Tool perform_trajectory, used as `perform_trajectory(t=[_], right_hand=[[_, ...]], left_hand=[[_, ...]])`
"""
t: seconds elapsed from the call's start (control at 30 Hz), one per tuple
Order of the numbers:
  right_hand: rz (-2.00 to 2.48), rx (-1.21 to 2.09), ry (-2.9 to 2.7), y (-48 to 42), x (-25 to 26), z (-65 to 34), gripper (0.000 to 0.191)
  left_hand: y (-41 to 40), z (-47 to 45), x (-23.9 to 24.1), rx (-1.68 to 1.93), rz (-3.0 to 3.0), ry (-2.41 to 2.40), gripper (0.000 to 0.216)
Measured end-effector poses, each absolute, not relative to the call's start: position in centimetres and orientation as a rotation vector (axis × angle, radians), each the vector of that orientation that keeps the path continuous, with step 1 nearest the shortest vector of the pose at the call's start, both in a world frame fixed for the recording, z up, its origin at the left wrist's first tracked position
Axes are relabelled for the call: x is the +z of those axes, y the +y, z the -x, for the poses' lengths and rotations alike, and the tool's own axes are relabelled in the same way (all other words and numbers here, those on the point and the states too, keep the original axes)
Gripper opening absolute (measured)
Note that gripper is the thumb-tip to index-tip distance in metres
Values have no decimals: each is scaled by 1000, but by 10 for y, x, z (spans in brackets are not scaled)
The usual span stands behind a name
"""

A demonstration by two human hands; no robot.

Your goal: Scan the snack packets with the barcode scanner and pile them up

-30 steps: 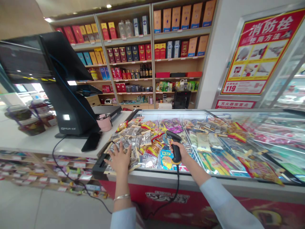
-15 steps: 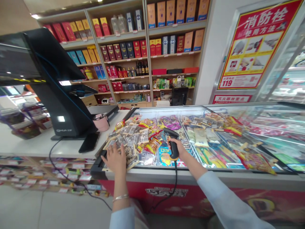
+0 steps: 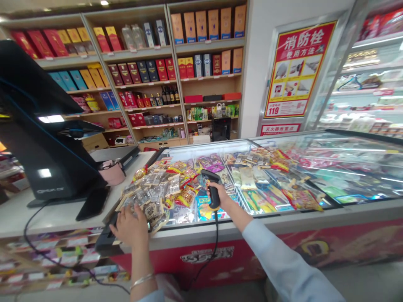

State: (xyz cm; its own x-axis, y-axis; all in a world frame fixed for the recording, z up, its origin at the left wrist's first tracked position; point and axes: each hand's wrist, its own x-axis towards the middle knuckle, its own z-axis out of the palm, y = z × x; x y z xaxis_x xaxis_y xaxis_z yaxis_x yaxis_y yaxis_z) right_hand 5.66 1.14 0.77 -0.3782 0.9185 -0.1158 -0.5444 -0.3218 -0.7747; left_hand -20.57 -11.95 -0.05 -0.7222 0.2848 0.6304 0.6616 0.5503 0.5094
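My left hand (image 3: pixel 130 226) rests with its fingers apart on the near left edge of a pile of clear snack packets (image 3: pixel 154 182), and its fingertips touch the nearest ones. Whether it presses on any packet I cannot tell. A black and yellow barcode scanner (image 3: pixel 214 197) is gripped by its handle in my right hand (image 3: pixel 223 196), above the freezer's glass top. Its head points left, towards the pile, and its cord (image 3: pixel 216 235) hangs over the front of the freezer. Red and yellow snack bags (image 3: pixel 186 196) lie between the clear packets and the scanner.
The chest freezer (image 3: pixel 176 235) stretches to the right, with more snack bags (image 3: pixel 302 198) on its glass. On the counter at left are a black phone (image 3: pixel 93 204), a pink cup (image 3: pixel 112 173) and a checkout screen stand (image 3: pixel 53 163). Shelves of boxes (image 3: pixel 141 73) stand behind.
My view has swung to the right, so everything appears further left. Both hands keep nearly the same places over the freezer, and the scanner stays in my right hand.
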Motion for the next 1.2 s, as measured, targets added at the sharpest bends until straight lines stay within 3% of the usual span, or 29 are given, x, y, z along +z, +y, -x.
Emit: perform_trajectory(t=[0.33,0.63,0.9,1.2], right_hand=[[569,1686,-773,29,52,-154,14],[730,1364,-714,18,75,-337,13],[844,1196,-625,15,46,-448,11],[917,1253,-522,29,1,-484,10]], left_hand=[[-64,98,63,-1220,1204,-2111,55],[3,-79,70,-1424,1884,-1852,54],[19,-201,50,-1378,2379,-1625,55],[13,-238,14,-1097,2842,-1435,70]])
